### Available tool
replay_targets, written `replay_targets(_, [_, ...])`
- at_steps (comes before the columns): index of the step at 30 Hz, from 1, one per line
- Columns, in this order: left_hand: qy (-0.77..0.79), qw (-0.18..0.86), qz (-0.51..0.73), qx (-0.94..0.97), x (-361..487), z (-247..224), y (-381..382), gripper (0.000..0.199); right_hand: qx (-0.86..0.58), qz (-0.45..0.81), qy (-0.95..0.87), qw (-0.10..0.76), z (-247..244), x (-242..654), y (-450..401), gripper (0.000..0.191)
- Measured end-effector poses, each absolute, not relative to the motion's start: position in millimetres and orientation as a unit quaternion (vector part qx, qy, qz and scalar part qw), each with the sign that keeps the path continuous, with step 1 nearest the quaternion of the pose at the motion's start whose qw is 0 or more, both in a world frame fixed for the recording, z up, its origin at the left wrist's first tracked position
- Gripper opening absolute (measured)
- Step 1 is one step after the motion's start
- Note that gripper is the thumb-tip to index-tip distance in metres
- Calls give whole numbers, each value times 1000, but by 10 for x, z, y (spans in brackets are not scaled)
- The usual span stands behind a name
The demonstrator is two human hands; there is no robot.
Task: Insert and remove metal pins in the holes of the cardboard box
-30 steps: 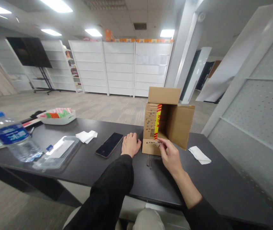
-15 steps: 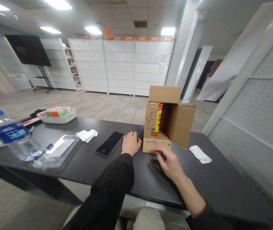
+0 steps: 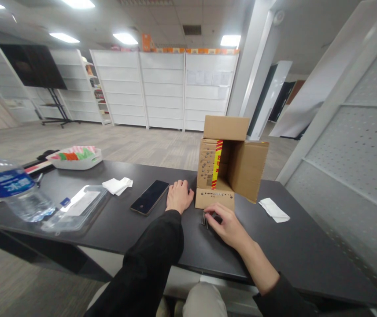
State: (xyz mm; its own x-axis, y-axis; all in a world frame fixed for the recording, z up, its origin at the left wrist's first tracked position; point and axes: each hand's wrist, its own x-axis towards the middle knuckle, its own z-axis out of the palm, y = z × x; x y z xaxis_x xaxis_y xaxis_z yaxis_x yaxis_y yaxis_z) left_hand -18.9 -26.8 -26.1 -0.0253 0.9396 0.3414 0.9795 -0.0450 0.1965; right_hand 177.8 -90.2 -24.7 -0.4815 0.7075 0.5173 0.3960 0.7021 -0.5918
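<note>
An open cardboard box (image 3: 215,199) with yellow and red tape stands on the dark table, its front flap dotted with holes and nail heads. My left hand (image 3: 179,196) lies on the table just left of the flap, fingers loosely spread, holding nothing. In front of the flap, my right hand (image 3: 224,222) bends its thumb and fingers around the upper ends of a few thin metal nails (image 3: 204,220). Whether the fingertips grip a nail is too small to tell.
Left of my left hand lies a phone (image 3: 149,197). Farther left are a tissue (image 3: 117,186), a clear plastic case (image 3: 76,211), a water bottle (image 3: 16,189) and a white basket (image 3: 76,164). Another tissue (image 3: 273,209) lies right of the box.
My right hand has moved slightly down and left, from the box's front flap to the nails. My left hand stays beside the box. The view has shifted a little.
</note>
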Motion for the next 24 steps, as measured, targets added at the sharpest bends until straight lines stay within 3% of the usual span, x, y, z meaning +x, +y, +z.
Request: replay_targets(24, [-693,47,-186,-695,-185,-244,-273,21,-328,212,-865,315,-192,1725,-946,8])
